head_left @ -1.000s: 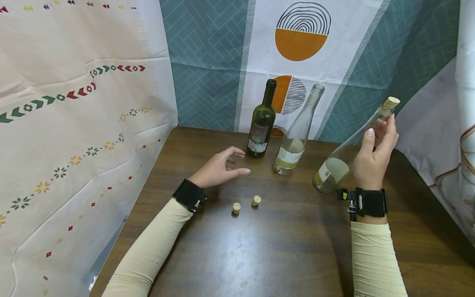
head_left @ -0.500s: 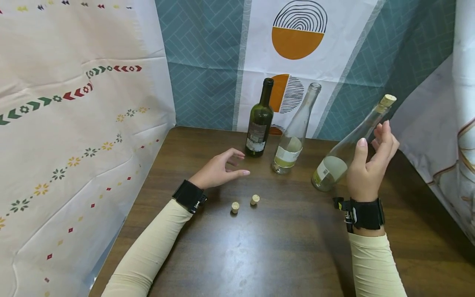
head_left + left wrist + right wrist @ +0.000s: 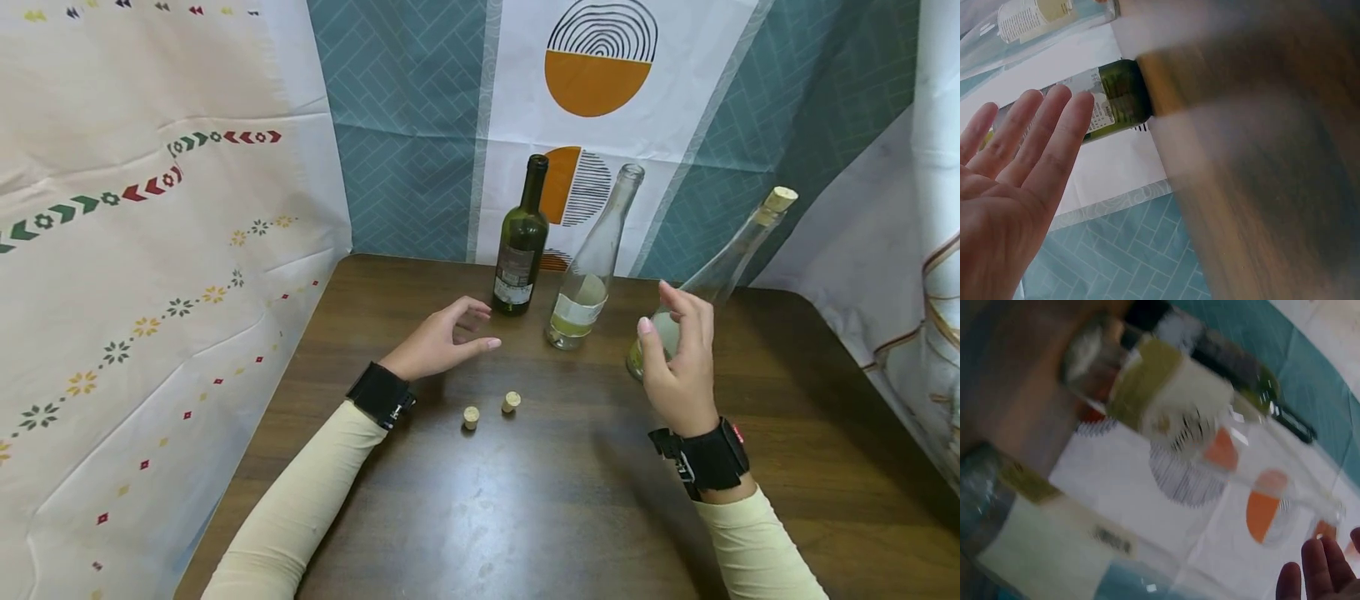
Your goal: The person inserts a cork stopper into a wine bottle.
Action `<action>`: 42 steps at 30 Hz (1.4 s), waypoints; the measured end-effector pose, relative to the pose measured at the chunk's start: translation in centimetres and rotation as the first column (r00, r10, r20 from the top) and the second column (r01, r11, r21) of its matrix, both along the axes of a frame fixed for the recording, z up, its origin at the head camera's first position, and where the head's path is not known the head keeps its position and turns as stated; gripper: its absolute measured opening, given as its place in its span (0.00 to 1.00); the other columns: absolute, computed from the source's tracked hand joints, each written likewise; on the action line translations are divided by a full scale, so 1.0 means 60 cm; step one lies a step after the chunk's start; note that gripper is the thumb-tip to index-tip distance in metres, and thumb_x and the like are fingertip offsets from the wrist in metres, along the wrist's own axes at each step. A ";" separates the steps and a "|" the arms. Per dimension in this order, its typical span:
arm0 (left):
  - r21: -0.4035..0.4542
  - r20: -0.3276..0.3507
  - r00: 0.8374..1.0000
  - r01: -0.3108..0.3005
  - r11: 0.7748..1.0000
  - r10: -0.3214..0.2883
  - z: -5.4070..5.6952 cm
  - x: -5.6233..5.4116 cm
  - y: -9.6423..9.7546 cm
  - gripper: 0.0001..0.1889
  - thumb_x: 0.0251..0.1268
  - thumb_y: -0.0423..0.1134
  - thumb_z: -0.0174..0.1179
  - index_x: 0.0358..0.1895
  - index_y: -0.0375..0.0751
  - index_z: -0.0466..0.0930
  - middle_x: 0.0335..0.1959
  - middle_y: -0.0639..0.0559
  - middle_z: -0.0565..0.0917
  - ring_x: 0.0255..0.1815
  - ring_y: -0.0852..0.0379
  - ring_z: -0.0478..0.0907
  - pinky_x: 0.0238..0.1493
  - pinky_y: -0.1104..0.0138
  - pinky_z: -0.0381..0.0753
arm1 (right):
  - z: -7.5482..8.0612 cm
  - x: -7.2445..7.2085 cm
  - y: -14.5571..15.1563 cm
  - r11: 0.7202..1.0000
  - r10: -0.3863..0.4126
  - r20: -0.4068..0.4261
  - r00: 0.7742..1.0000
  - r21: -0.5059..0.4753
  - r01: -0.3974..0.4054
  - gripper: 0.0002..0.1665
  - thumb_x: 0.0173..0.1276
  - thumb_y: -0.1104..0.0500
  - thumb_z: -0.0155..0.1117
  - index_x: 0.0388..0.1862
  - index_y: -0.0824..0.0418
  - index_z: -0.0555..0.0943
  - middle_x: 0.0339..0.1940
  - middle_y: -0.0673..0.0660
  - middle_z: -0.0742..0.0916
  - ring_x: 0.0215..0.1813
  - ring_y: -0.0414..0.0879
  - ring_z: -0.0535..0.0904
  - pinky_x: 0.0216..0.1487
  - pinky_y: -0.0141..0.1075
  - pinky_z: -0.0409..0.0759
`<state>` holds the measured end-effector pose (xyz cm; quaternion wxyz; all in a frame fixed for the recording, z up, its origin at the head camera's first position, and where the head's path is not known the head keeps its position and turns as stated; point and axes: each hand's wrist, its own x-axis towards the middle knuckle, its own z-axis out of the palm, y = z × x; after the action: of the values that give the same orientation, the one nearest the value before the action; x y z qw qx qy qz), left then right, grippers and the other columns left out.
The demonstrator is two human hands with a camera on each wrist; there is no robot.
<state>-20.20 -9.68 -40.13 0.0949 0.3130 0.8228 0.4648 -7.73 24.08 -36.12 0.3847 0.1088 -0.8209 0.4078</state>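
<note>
My left hand is held with relaxed fingers just left of a green wine bottle, holding nothing. In the left wrist view its fingers are straight, partly covering the bottle. A clear bottle without a cork stands in the middle. To the right, another clear bottle has a cork in its mouth. My right hand, empty with fingers loosely bent, is in front of this corked bottle and hides part of its base. Two loose corks, a left one and a right one, stand on the table.
The dark wooden table carries everything. Behind it hangs a teal and white patterned cloth. A cream patterned cloth lines the left side, and a pale cloth hangs at the right.
My right hand has come away from the neck of the corked bottle and moved left and down. The left hand stays in nearly the same place.
</note>
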 end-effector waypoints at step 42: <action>0.173 0.101 0.982 -0.173 0.970 0.158 0.084 -0.176 0.142 0.50 0.80 0.55 0.70 0.94 0.52 0.50 0.88 0.37 0.64 0.87 0.36 0.66 0.81 0.39 0.80 | -0.093 0.018 -0.094 0.808 0.231 0.574 0.785 0.337 -0.484 0.31 0.85 0.50 0.71 0.81 0.53 0.79 0.74 0.51 0.86 0.77 0.51 0.82 0.79 0.61 0.82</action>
<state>-30.78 -1.18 -35.09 0.0626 0.2300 0.7955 0.5571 -6.68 18.46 -41.69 0.0298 0.2455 -0.9280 0.2788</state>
